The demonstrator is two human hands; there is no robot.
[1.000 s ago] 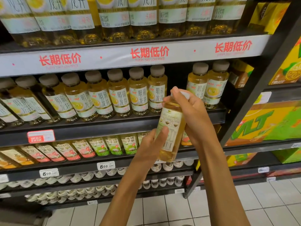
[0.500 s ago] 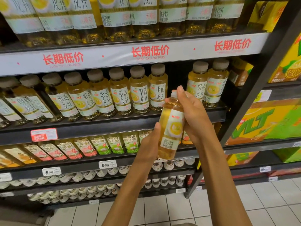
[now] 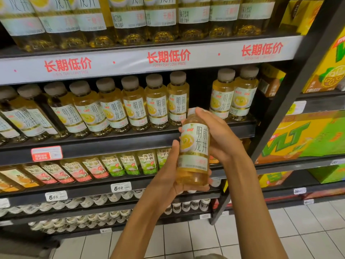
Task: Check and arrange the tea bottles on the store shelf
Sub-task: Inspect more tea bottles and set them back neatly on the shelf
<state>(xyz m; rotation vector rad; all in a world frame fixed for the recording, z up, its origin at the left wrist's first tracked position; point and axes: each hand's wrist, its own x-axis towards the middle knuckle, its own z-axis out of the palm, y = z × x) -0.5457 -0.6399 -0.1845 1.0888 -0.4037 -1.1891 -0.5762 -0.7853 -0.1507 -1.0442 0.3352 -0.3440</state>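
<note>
Both forearms rise from bottom centre of frame, meeting at centre right; left hand (image 3: pixel 168 181) sits under and left of the held tea bottle (image 3: pixel 194 152), palm cupping its base, thumb up along the label's left edge, fingers curled round the bottom; right hand (image 3: pixel 217 135) comes in from the right, fingers wrapped behind the upper body, index laid over the cap, fingertips just showing at the bottle's left shoulder. Held tea bottle is near upright, slightly tilted, in front of the middle shelf (image 3: pixel 112 144), front label facing camera; clear plastic, pale amber liquid, white label with gold bands and a yellow cup graphic.

Shelved row of matching bottles (image 3: pixel 134 107) runs across the left and centre of the middle shelf, grey-beige caps, labels forward; a dark gap sits right of centre, then two more bottles (image 3: pixel 233 94). White price strip (image 3: pixel 130 60) with red characters above; larger bottles (image 3: pixel 130 19) on the top shelf; yellow-green drink cartons (image 3: pixel 306 135) at right; pale tiled floor (image 3: pixel 205 240) at the bottom.
</note>
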